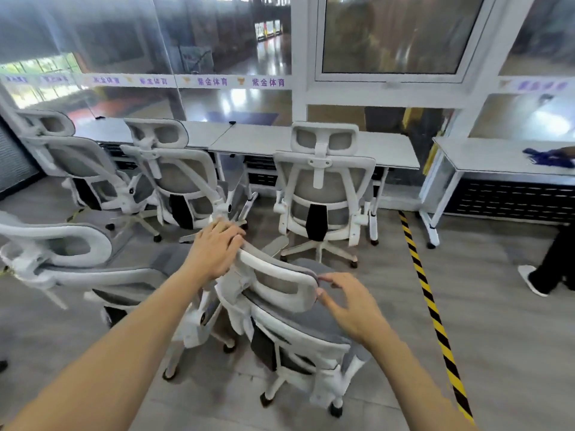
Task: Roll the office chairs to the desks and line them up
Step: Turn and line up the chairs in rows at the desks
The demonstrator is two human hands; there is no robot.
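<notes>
- Left hand (214, 250) lay flat, fingers straight, on the near office chair's (298, 334) headrest (280, 276).
- Right hand (351, 306), fingers loosely open, touched the headrest's right end.
- The chair stood near the far desks (255, 141).

Grey wood-plank floor (497, 321) carries everything. On it:
- long white desk run (264, 141) along the glass wall, on thin white legs. There are small dark bits at its back edge, too small to ID.
- separate white desk (497, 161) at right, with a crumpled blue cloth (548, 157) on top.
- three white-framed grey mesh office chairs on castors, pulled up to the long run: left chair (93, 169), middle chair (183, 178), right chair (320, 181).
- two more of the same type on nearer open floor, just beside each other: near-left chair (77, 262), near-centre chair (292, 309).
- yellow-and-black hazard tape stripe (432, 309), stuck flat, running from the gap between the desks towards the near right.
- white shoe (530, 279) at far right.
</notes>
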